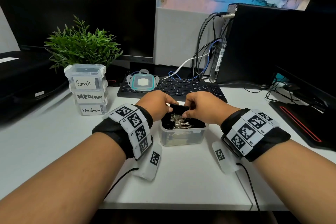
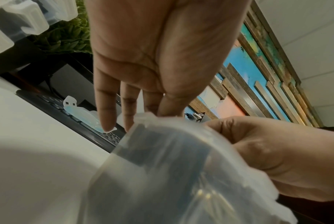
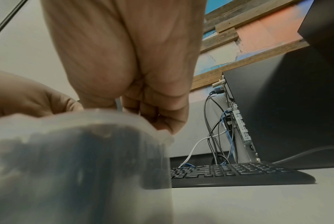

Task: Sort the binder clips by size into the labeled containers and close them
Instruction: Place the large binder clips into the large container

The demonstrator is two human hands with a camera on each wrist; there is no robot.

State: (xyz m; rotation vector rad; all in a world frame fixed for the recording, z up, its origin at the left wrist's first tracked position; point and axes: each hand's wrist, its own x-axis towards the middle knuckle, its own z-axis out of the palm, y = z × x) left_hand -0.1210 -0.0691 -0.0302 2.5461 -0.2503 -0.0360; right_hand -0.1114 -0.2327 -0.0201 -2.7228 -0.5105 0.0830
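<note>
- Large black binder clip (image 1: 179, 108) with steel wire handles hanging down, held just above the open clear tub (image 1: 181, 135), mid-desk (image 1: 54, 142) in front of the keyboard (image 1: 181, 87).
- Tub holds a pile of black clips with silver handles.
- Left hand (image 1: 157, 104) pinches the clip's left end, thumb at the front.
- Right hand (image 1: 201, 106) grips the right end, fingers curled over the top.
- Stack of three lidded containers (image 1: 89, 89), labelled Small / MEDIUM / Medium, sits left of the keyboard in front of a plant (image 1: 81, 45).
- Teal-rimmed lid (image 1: 142, 82) lies on the keyboard.
- Head view only: the clip, the labels.
- Left wrist: palm (image 2: 152, 45), little and ring fingers straight down, blurred tub wall (image 2: 162, 174); clip hidden.
- Right wrist: curled fingers (image 3: 154, 110) behind the tub rim, PC tower (image 3: 277, 113) with cables.
</note>
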